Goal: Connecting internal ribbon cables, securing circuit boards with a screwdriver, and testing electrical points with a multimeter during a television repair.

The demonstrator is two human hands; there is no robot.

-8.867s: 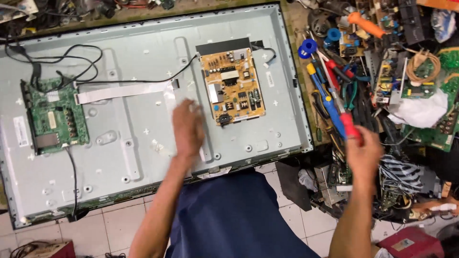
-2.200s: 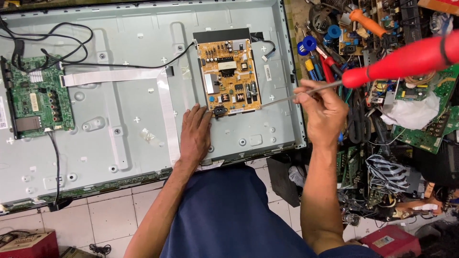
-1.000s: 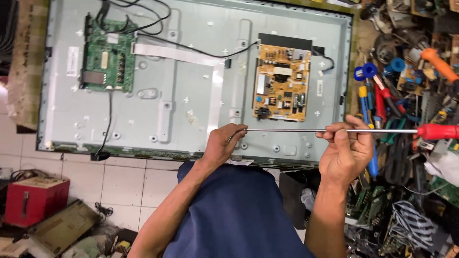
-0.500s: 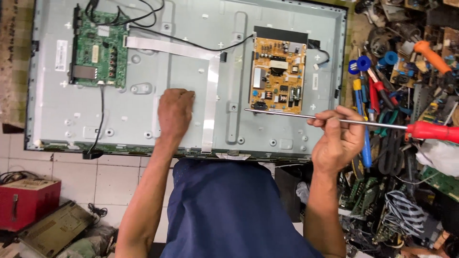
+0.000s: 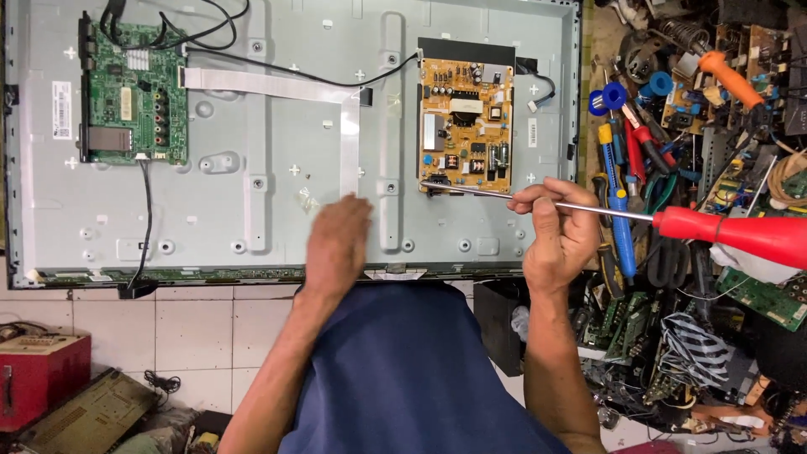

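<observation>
Two hands | right hand [image 5: 561, 234] grip pinches screwdriver [image 5: 639, 217] shaft | left hand [image 5: 338, 244] flat, empty, on panel [image 5: 277, 126] | tool clutter [image 5: 672, 168] right

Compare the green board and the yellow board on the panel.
The green board sits at the panel's left end; the yellow board sits right of centre. A white ribbon cable runs from the green board; the screwdriver tip held by the right hand rests at the yellow board's lower edge. Both lie flat on the panel.

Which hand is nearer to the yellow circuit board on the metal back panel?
The right hand: it sits just below and right of the yellow circuit board, gripping the shaft of the red-handled screwdriver. The left hand rests on the metal back panel, further left and lower.
</observation>
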